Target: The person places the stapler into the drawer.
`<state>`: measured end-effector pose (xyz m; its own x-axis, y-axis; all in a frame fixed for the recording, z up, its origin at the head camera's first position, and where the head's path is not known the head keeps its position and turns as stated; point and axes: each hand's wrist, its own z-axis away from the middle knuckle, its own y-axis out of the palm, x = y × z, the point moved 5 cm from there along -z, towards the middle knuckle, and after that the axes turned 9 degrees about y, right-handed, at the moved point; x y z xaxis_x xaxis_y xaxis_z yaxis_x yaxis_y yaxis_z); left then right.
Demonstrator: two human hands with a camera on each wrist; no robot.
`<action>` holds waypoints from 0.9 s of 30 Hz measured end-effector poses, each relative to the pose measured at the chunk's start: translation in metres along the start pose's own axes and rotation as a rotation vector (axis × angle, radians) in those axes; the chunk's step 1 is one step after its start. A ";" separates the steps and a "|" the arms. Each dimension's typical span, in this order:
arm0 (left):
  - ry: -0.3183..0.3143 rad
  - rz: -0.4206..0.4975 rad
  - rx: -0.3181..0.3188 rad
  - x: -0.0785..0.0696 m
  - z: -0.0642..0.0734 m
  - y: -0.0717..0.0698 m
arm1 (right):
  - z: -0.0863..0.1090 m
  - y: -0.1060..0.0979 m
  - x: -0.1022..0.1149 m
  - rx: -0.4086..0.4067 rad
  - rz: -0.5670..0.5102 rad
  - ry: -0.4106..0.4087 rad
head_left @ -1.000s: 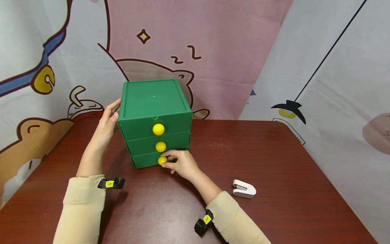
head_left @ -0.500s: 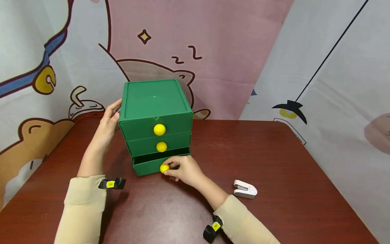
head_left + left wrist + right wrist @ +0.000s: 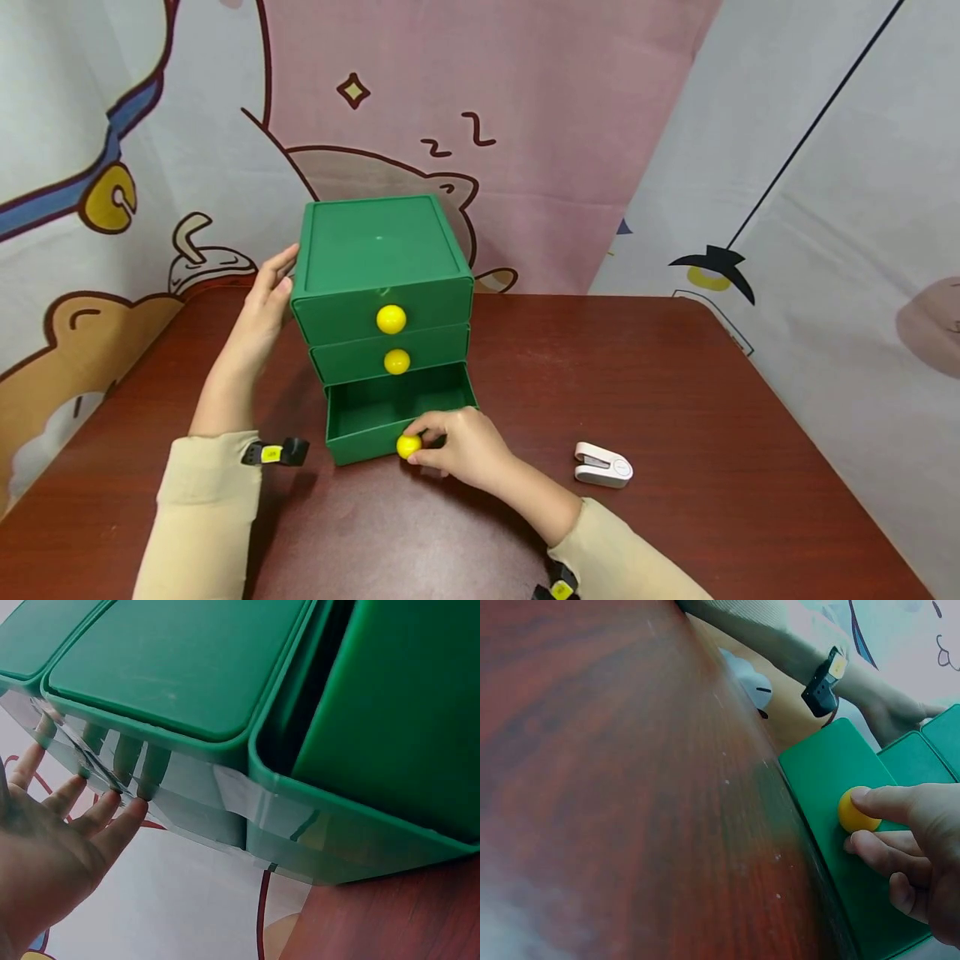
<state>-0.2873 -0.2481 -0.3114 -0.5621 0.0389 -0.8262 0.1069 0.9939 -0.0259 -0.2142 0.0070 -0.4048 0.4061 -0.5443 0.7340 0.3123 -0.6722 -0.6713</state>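
A green three-drawer box (image 3: 382,246) with round yellow knobs stands on the table. Its bottom drawer (image 3: 352,450) is pulled out, and the inside that shows holds nothing. My right hand (image 3: 465,446) pinches the yellow knob (image 3: 408,446) of that drawer between thumb and fingers; the right wrist view shows the same knob (image 3: 855,811) under the thumb. With straight, spread fingers, my left hand (image 3: 262,304) rests against the left side of the box; in the left wrist view its fingertips touch the clear-looking side wall (image 3: 202,795).
A small white stapler-like object (image 3: 603,465) lies on the brown table (image 3: 675,392), to the right of the right hand. Behind the table hangs a cartoon-printed curtain (image 3: 555,150). The upper two drawers are closed.
The bottom drawer has slid out toward me, from nearly closed to well open, with my right hand drawing its knob. My left hand has stayed at the side of the box.
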 end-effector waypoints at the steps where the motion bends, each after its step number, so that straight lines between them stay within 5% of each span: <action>1: 0.000 -0.001 -0.001 0.000 0.000 0.000 | 0.001 0.000 0.000 0.000 -0.001 -0.002; 10: 0.004 0.000 0.002 0.000 0.000 -0.001 | 0.009 -0.006 0.002 0.003 0.008 -0.047; 20: 0.004 0.006 -0.002 0.000 0.000 0.001 | 0.034 -0.039 -0.001 -0.088 0.013 -0.187; 27: 0.005 -0.003 0.007 0.002 0.000 0.001 | 0.054 -0.068 -0.019 -0.149 0.028 -0.208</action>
<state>-0.2880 -0.2474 -0.3127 -0.5668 0.0366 -0.8230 0.1114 0.9932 -0.0325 -0.1963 0.0903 -0.3783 0.5854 -0.4595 0.6679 0.1743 -0.7333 -0.6572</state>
